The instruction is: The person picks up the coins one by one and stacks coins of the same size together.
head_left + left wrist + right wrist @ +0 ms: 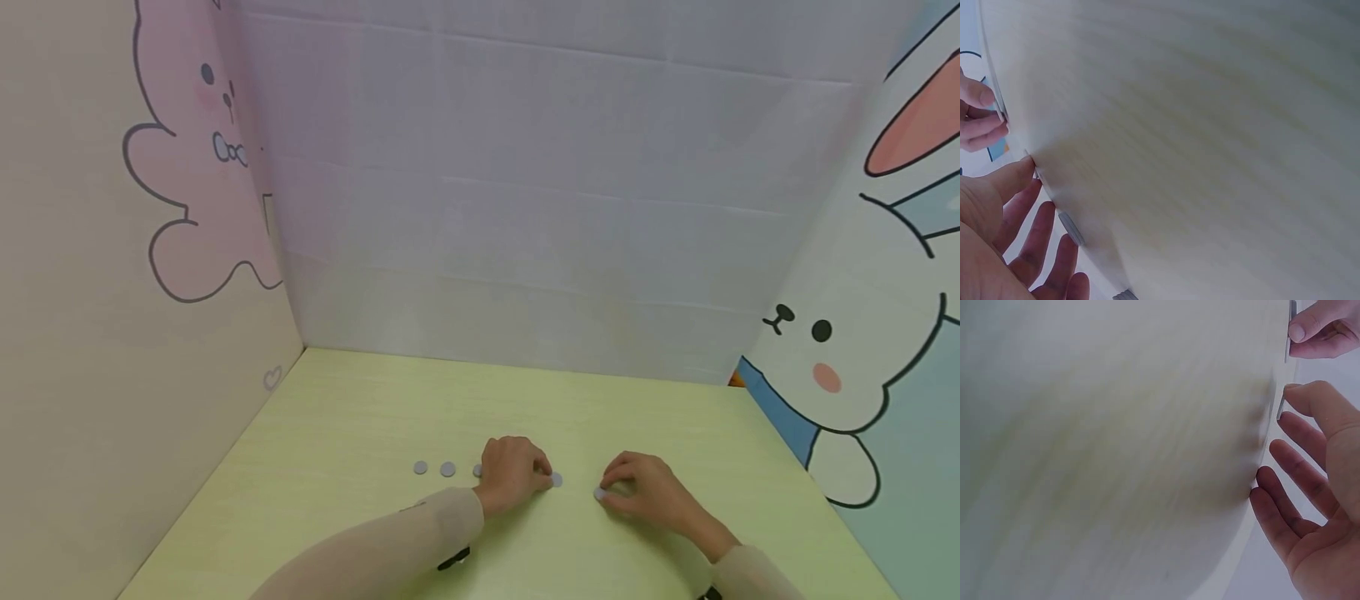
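My left hand [512, 473] is low over the table, thumb and index finger pinching the edge of a flat grey disc [557, 479]. To its right, my right hand [647, 490] holds a second grey disc [599, 493] between thumb and index fingertip. That disc stands tilted on its edge in the right wrist view [1282, 403], while the other fingers spread loosely near the tabletop. Left of my left hand, small round grey pieces lie in a row: one [420, 467], another [447, 469], and a third [477, 471] partly hidden by the hand. From the left wrist, one piece [1071, 229] looks layered, like stacked discs.
The pale yellow tabletop [360, 400] meets a white sheet [525, 208] at the back. A left wall [90, 275] with a pink animal drawing and a right wall [885, 350] with a rabbit drawing stand along the sides.
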